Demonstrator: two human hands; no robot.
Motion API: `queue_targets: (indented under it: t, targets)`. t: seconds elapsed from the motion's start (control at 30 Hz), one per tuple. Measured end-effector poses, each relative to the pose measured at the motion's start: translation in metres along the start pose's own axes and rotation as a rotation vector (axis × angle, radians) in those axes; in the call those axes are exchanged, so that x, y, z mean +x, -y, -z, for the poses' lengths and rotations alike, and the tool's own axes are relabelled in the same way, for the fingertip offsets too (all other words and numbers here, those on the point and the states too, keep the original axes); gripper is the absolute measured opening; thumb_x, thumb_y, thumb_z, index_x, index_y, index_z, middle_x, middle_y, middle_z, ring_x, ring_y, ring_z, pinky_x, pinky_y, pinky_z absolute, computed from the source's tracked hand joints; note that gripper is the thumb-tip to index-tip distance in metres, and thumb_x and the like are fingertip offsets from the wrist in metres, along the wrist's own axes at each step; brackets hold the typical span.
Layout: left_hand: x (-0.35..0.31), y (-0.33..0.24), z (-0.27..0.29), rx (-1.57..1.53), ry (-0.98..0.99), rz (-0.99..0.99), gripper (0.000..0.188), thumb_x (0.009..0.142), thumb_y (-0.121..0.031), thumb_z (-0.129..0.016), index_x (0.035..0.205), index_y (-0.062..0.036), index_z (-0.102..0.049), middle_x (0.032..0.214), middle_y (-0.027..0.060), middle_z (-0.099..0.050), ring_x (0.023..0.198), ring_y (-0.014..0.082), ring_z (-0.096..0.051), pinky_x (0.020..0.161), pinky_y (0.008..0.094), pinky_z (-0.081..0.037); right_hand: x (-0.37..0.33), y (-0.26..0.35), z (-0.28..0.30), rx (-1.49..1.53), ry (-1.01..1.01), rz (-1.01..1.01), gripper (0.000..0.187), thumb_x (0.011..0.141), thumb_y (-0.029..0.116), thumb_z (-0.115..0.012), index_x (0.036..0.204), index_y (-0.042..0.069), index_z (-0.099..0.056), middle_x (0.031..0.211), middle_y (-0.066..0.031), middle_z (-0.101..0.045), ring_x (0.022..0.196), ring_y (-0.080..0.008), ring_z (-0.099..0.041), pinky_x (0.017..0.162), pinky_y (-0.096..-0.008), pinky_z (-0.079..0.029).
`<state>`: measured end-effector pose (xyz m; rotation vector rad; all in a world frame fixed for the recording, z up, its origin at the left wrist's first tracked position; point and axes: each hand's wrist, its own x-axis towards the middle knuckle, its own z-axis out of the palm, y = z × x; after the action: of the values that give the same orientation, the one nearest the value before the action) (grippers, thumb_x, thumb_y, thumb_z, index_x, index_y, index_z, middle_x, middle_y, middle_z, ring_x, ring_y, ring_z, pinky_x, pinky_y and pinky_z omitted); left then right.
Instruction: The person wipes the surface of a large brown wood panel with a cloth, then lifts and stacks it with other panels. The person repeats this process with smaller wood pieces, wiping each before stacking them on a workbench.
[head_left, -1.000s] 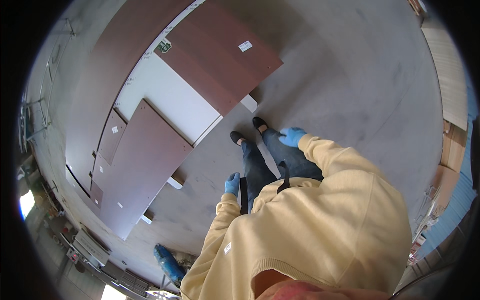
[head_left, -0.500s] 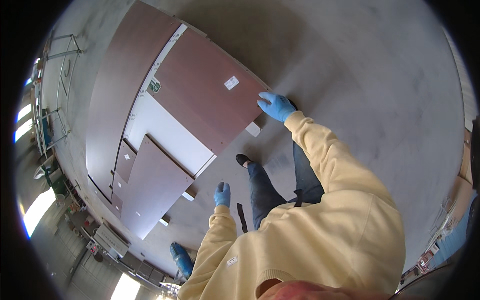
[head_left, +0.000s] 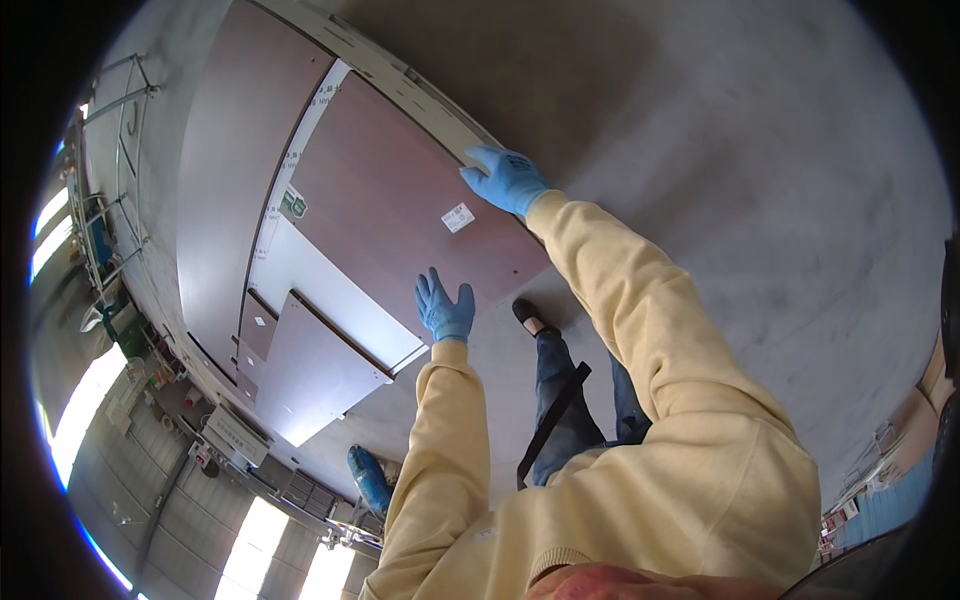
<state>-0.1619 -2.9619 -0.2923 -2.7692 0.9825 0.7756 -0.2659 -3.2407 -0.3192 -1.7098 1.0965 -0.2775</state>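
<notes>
A reddish-brown flat panel (head_left: 390, 190) lies in front of me on a stack, with a white label (head_left: 458, 218) near its right side. My left hand (head_left: 445, 308), in a blue glove, is open with fingers spread at the panel's near edge. Whether it touches the surface I cannot tell. At the panel's far right edge is my right hand (head_left: 505, 180), also blue-gloved, with thumb and fingers apart. It holds nothing that I can see. A white panel (head_left: 315, 275) shows left of the brown one.
A smaller panel (head_left: 318, 375) lies over the white one's near left. Beyond stands a long brown panel (head_left: 250, 150). A blue cylinder (head_left: 370, 480) lies on the floor at lower left. Metal frames (head_left: 122, 150) stand at far left. A dark strap (head_left: 555, 425) hangs by my legs.
Both hands have moved forward: the left has risen from beside my legs to the panel with fingers spreading, and the right has slid farther along the panel's right edge. My view has shifted.
</notes>
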Motion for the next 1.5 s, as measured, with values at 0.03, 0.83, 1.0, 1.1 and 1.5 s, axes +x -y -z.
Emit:
queue_targets:
  t: [0.03,0.83,1.0,1.1,1.5]
  targets:
    - [0.011,-0.001,-0.002,0.013,-0.021,0.020,0.091,0.084,-0.046,-0.073,0.158,-0.0080,-0.036,0.163,0.0254,-0.034,0.151,0.0437,-0.031,0.122,0.0498,-0.028,0.018,0.001,-0.009,-0.022,-0.002,0.038,0.040,0.096,0.039,-0.061,0.122,0.009,-0.067,0.123,-0.0156,-0.069,0.114,-0.0374,-0.065,0.097,-0.0444,-0.053]
    - [0.059,-0.008,-0.047,0.026,0.074,0.151,0.122,0.077,-0.050,-0.083,0.163,0.0006,-0.012,0.168,0.0295,-0.014,0.156,0.0450,-0.014,0.128,0.0465,-0.017,0.159,0.019,-0.105,-0.101,0.121,-0.094,0.044,0.102,0.028,-0.052,0.143,0.012,-0.055,0.148,-0.0122,-0.057,0.134,-0.0320,-0.056,0.114,-0.0448,-0.042]
    - [0.062,-0.009,-0.046,0.035,0.090,0.167,0.123,0.077,-0.051,-0.083,0.163,0.0011,-0.011,0.168,0.0294,-0.013,0.156,0.0450,-0.014,0.128,0.0460,-0.017,0.157,0.020,-0.105,-0.072,0.132,-0.122,0.042,0.102,0.026,-0.052,0.142,0.012,-0.055,0.148,-0.0126,-0.057,0.134,-0.0327,-0.056,0.114,-0.0448,-0.042]
    - [0.063,-0.008,-0.047,0.055,0.110,0.172,0.123,0.078,-0.052,-0.082,0.163,0.0013,-0.011,0.168,0.0289,-0.013,0.157,0.0447,-0.013,0.128,0.0455,-0.016,0.157,0.020,-0.104,-0.026,0.155,-0.143,0.045,0.103,0.029,-0.050,0.146,0.013,-0.052,0.149,-0.0132,-0.055,0.138,-0.0326,-0.053,0.116,-0.0444,-0.040]
    - [0.067,-0.006,-0.048,0.086,0.131,0.129,0.123,0.080,-0.055,-0.080,0.163,0.0028,-0.011,0.169,0.0276,-0.011,0.157,0.0443,-0.011,0.129,0.0458,-0.016,0.161,0.004,-0.106,0.050,0.246,-0.194,0.049,0.106,0.036,-0.043,0.150,0.016,-0.050,0.158,-0.0105,-0.047,0.143,-0.0310,-0.047,0.121,-0.0447,-0.032]
